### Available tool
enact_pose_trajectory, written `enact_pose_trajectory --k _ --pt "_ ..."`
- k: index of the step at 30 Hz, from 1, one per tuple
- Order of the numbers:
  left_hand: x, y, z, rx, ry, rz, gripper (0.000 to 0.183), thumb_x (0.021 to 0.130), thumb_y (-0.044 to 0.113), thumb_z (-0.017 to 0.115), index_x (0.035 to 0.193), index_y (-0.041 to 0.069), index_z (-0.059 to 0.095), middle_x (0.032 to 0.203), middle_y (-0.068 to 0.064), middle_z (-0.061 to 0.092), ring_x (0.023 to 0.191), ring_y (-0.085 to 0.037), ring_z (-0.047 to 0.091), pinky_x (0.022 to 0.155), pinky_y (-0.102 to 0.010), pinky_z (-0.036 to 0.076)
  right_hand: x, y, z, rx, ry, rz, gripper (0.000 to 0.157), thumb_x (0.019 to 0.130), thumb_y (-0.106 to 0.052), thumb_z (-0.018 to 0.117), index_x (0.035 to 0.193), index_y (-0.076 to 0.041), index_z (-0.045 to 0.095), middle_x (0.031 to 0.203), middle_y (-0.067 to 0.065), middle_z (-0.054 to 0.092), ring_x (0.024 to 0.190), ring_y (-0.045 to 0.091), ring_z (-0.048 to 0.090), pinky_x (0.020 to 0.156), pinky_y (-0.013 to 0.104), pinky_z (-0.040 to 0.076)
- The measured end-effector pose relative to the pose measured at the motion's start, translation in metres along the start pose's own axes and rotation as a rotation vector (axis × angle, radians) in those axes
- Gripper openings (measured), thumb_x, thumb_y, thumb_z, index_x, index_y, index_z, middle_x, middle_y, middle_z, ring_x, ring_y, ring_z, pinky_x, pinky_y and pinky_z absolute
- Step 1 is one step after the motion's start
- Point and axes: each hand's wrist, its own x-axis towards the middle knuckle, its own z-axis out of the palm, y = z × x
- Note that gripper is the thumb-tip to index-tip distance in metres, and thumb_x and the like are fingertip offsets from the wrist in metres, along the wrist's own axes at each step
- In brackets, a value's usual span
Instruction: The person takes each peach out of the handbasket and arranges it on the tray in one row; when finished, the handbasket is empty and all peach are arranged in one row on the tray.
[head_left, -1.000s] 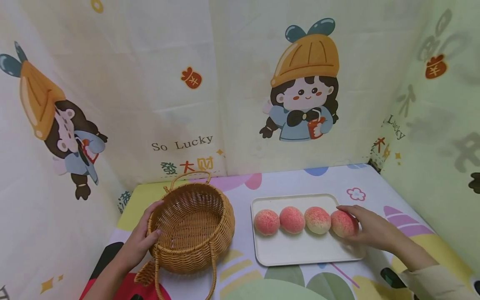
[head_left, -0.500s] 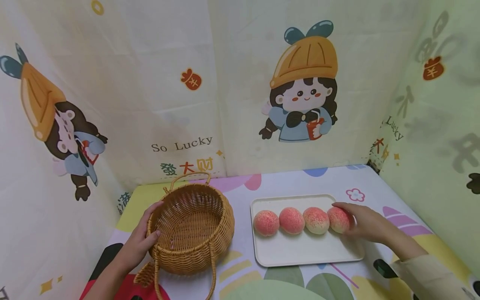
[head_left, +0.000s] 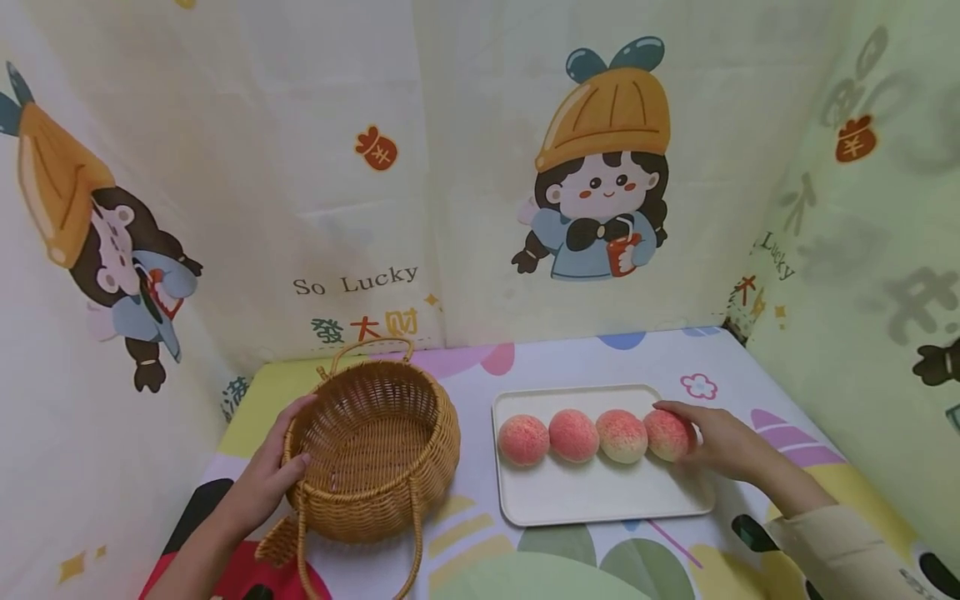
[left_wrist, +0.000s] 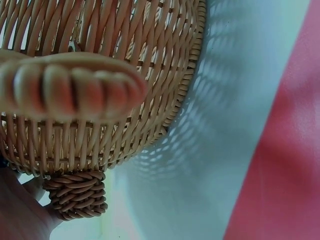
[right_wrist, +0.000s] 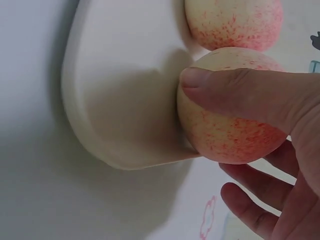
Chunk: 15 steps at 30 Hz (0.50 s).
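Observation:
My left hand (head_left: 273, 467) grips the left rim of a round wicker basket (head_left: 438, 475), thumb over the edge. Woven walls of the basket (left_wrist: 165, 60) fill much of the left wrist view, with a blurred braided handle (left_wrist: 75, 90) across them. To the right lies a white rectangular tray (head_left: 600, 496) bearing a row of pink-and-cream peaches. My right hand (head_left: 731, 446) holds the rightmost peach (head_left: 667, 435) at the end of that row. In the right wrist view, my thumb lies across this peach (right_wrist: 230, 140), close beside its neighbour (right_wrist: 235, 22); some fingers are behind it.
Thin wicker handles (head_left: 416, 542) hang at the basket's front, and another handle (head_left: 375, 342) rises behind it. A short woven tab (head_left: 277, 542) sticks out at the lower left. A patterned cloth (head_left: 570, 362) covers the table, with printed cloth walls (head_left: 465, 167) around it.
My right hand has shifted slightly left with the rightmost peach, bringing it closer to its neighbour. My left hand keeps its grip on the basket. The head view has shifted a little.

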Motion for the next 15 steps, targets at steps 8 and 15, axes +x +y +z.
enact_pose_trajectory --k 8,15 --pt "0.008 0.005 -0.009 0.046 -0.058 -0.01 0.075 0.097 0.014 0.058 0.161 0.018 0.019 0.159 -0.023 0.02 0.132 -0.061 0.034 0.078 -0.065 0.054 -0.001 0.002 0.003 0.026 0.008 0.004 0.095 0.067 -0.015 0.092 0.149 -0.002 0.045 0.135 0.028 0.057 0.111 0.039 0.059 0.087 0.058 0.051" --pt "0.021 0.028 -0.026 0.251 -0.089 -0.074 0.074 0.098 0.028 0.065 0.16 0.015 0.026 0.161 -0.023 0.02 0.142 -0.053 0.024 0.093 -0.082 0.031 -0.007 -0.002 -0.012 0.109 -0.061 -0.022 0.117 0.066 -0.032 0.094 0.158 -0.005 0.027 0.145 0.032 0.047 0.125 0.052 0.049 0.095 0.07 0.041"
